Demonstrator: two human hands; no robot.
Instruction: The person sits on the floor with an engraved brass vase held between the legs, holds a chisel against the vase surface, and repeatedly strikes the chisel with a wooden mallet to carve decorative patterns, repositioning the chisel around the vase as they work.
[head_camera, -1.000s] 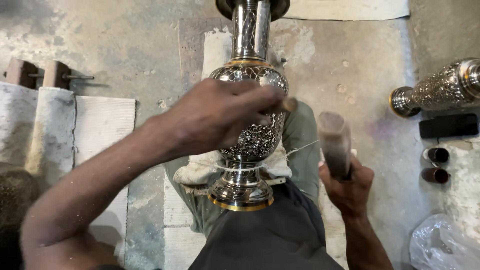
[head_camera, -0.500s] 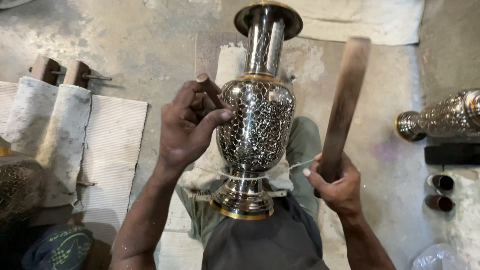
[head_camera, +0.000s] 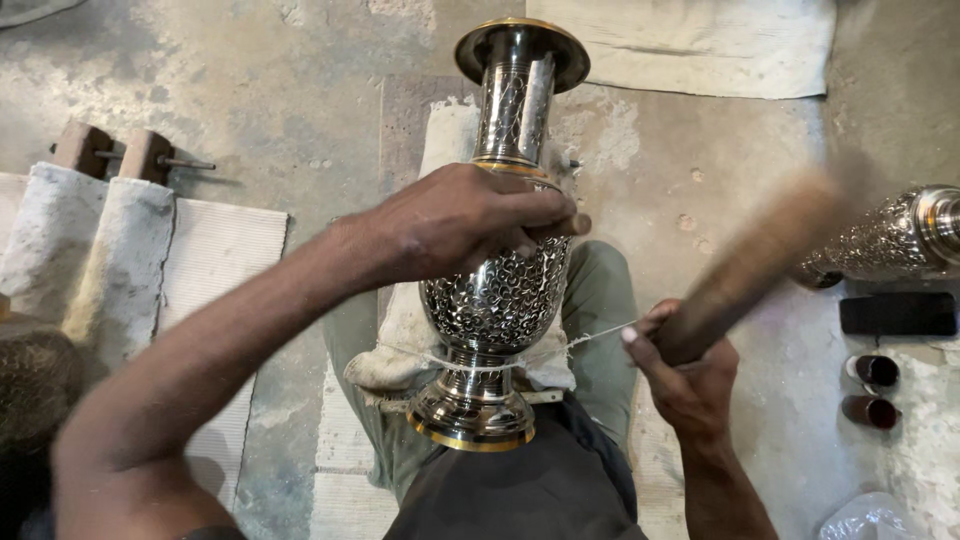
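Observation:
An engraved silver-coloured metal vase (head_camera: 500, 300) with gold bands lies along my lap, its foot toward me and its flared mouth away. A thin cord runs across its stem. My left hand (head_camera: 460, 225) lies over the vase's shoulder, fingers closed around a small wooden-handled tool (head_camera: 575, 224) held against the metal. My right hand (head_camera: 685, 375) grips the lower end of a wooden mallet handle (head_camera: 745, 270), which points up and to the right and is blurred by motion.
A padded cloth (head_camera: 400, 340) cushions the vase under its body. A second engraved metal piece (head_camera: 895, 240) lies at the right, with a dark flat phone-like slab (head_camera: 898, 314) and two small dark cups (head_camera: 872, 390) below it. Cloth-wrapped blocks (head_camera: 90, 240) and mats lie at the left.
My left hand has shifted right across the vase's shoulder with the small tool. The mallet has swung from nearly upright down toward the right, now blurred.

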